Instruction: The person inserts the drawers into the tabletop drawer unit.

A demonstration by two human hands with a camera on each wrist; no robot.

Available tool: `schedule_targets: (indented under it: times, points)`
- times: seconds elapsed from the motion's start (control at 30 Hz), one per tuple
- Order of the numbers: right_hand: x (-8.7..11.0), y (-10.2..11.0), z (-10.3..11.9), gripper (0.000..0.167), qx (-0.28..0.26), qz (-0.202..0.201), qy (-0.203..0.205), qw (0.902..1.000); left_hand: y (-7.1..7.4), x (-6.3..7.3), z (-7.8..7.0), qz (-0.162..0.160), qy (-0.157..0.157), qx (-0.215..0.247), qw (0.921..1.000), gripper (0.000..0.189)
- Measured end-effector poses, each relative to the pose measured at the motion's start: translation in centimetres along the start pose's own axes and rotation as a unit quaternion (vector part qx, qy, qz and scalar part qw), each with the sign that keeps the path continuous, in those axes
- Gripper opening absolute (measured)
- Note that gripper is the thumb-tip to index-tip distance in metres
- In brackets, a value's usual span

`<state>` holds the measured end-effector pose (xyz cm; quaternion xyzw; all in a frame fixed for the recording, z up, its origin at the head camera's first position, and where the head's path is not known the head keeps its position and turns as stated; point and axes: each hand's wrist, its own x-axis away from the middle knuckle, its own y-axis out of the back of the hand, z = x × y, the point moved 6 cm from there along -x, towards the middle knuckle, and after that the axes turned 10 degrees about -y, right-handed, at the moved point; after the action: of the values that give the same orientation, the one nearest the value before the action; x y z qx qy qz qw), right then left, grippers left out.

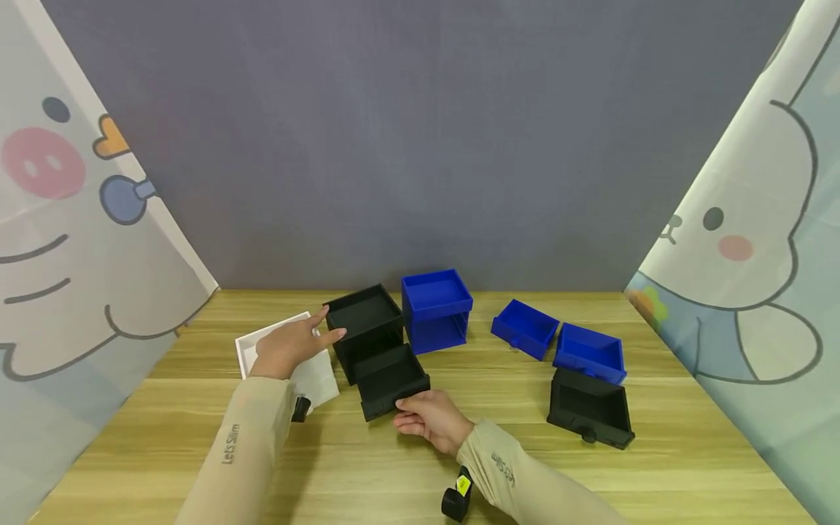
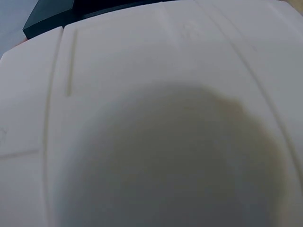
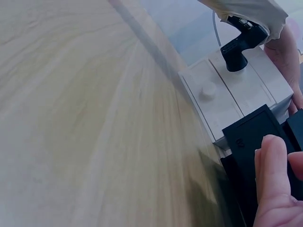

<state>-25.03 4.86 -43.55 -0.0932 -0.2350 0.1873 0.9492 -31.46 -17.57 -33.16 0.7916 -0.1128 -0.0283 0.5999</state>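
A black drawer cabinet [image 1: 364, 312] stands left of centre, with a black drawer [image 1: 392, 379] sticking out of its lower front. My left hand [image 1: 289, 346] touches the cabinet's upper left edge, thumb and index finger spread and fairly straight; its other fingers are hidden. With thumb and fingers, my right hand [image 1: 433, 421] pinches the front of the drawer near its right corner. The right wrist view shows the drawer front [image 3: 255, 142] close beside the right fingers [image 3: 274, 165]. Beneath the left forearm is a white drawer cabinet [image 1: 315, 379], whose pale surface fills the left wrist view.
Right of the black cabinet stands a blue cabinet [image 1: 438, 295] with an open lower bay. Further right lie two blue drawers, one [image 1: 525, 328] behind the other [image 1: 590, 352], and a loose black drawer [image 1: 590, 408]. A grey backdrop [image 1: 420, 146] closes off the table's rear.
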Motion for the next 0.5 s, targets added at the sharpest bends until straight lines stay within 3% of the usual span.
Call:
schedule_targets:
  times: [0.5]
  points:
    - [-1.04,-0.35,-0.14,0.009,-0.015,-0.008,-0.009,0.9998,-0.01,-0.05,-0.11,0.016,-0.001,-0.007,0.9998,0.087]
